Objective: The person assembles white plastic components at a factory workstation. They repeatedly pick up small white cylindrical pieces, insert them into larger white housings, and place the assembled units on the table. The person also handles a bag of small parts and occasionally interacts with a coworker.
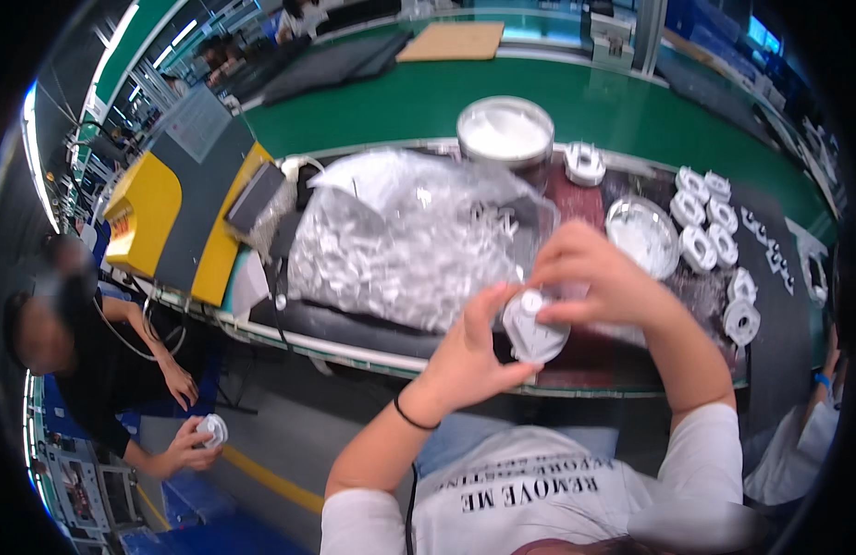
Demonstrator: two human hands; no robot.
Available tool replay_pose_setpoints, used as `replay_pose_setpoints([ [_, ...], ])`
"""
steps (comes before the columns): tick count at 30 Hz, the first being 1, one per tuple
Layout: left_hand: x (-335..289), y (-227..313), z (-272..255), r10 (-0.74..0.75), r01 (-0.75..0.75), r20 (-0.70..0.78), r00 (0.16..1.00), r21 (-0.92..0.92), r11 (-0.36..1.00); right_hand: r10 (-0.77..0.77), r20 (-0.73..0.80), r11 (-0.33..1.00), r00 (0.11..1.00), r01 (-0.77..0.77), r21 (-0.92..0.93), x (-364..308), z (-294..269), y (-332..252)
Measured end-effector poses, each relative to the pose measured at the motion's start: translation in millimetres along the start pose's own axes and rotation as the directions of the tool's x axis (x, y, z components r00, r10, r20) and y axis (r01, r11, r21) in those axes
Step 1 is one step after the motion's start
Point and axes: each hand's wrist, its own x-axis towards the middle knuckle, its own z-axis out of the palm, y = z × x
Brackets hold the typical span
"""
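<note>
**Small cap being pressed into a white round part over the table's near edge**

Going from the left, a co-worker's hand [198,437] beyond the table's left end held a similar white piece low down, apart from my own work. On the table [372,102] itself, toward its left end, lay a big clear bag of white parts [400,245], and behind it a round tin of white material [504,131] stood at the far edge.

My left hand [469,356] came up from below with the wrist bent back, a black band around it, thumb and fingers curled to cradle the white round part [534,328] from underneath, just over the near edge of the table. My right hand [590,273] arched over it from above, forearm sloping down to the right, fingertips pinching a small white cap [532,300] against the part's top.

I judged the step to be seating that cap; the next move would call for a firm, square push while the left hand held steady.

To the right sat a shallow clear dish [642,236], then rows of finished white parts [710,227] near the table's right end.
</note>
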Motion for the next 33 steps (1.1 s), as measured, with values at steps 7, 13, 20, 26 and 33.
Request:
replay_pose_setpoints([
  [7,8,4,-3,0.019,-0.021,0.048,0.999,0.041,0.999,0.019,0.038,0.998,0.999,-0.021,0.053,0,-3,1],
  [13,11,3,1,0.049,-0.048,0.028,0.998,-0.006,0.999,-0.039,0.012,0.999,0.999,0.039,0.033,-2,-1,7],
  [20,13,3,4,-0.005,0.007,0.022,1.000,-0.078,0.997,-0.054,-0.077,0.996,0.996,0.058,0.061,0,-9,4],
  [26,20,-1,17,-0.035,0.045,0.072,0.997,-0.143,0.989,-0.049,-0.190,0.997,0.980,0.059,0.048,-3,-25,-5],
  [33,35,0,42,-0.027,0.062,0.184,0.983,-0.189,0.980,-0.056,-0.405,0.998,0.913,0.054,-0.016,-10,-65,-11],
])
